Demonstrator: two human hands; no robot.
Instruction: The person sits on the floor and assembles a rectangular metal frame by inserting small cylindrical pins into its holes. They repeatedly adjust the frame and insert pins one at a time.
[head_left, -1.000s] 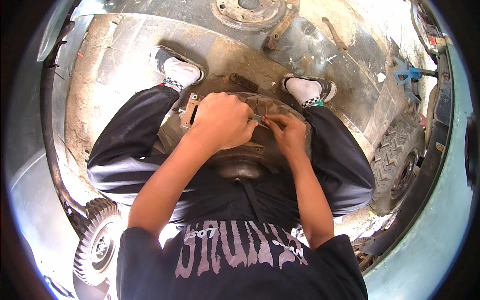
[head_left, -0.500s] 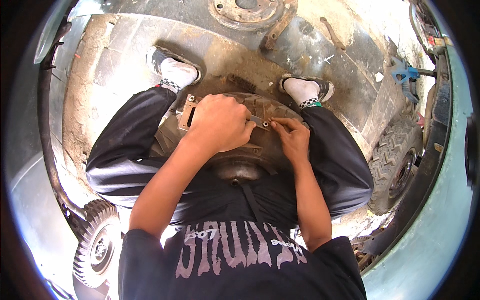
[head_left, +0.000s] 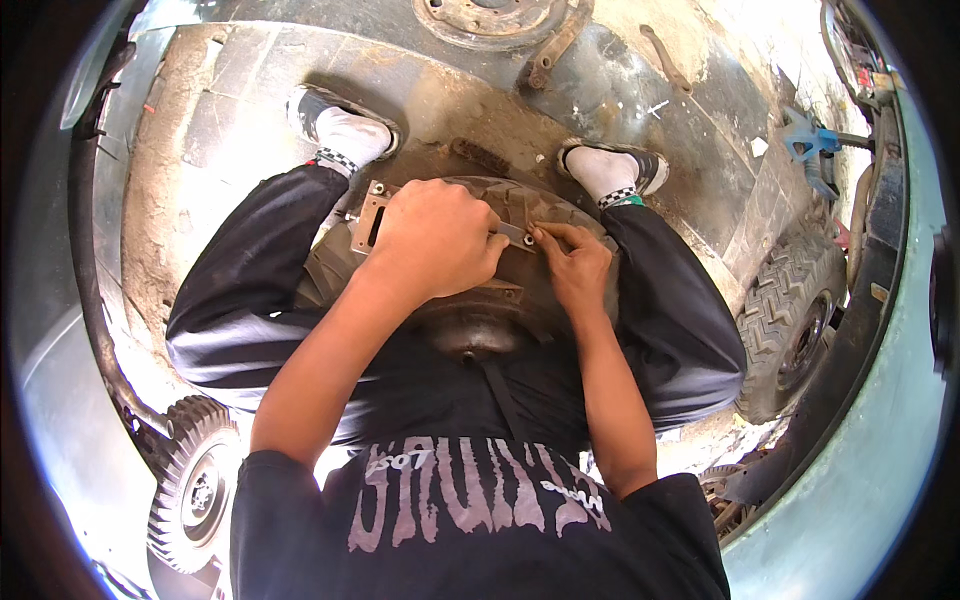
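A worn black tyre [head_left: 520, 205] on a rusty rim [head_left: 470, 325] sits between my knees, in front of my two feet. My left hand [head_left: 435, 240] is closed in a fist on top of the tyre, and a short flat grey metal strip [head_left: 515, 235] sticks out of it to the right. My right hand [head_left: 575, 265] rests on the tyre's right side, with its thumb and fingertips pinching the strip's far end. A rusty bolted metal bracket [head_left: 368, 215] lies just left of my left hand. What the fist covers is hidden.
A small treaded wheel [head_left: 195, 490] stands at lower left and a larger knobbly tyre [head_left: 790, 320] at the right. A rusty wheel hub [head_left: 490, 15] and a rusted bar [head_left: 555, 50] lie at the top on the stained concrete floor [head_left: 230, 120]. A blue clamp-like part [head_left: 805, 140] is at upper right.
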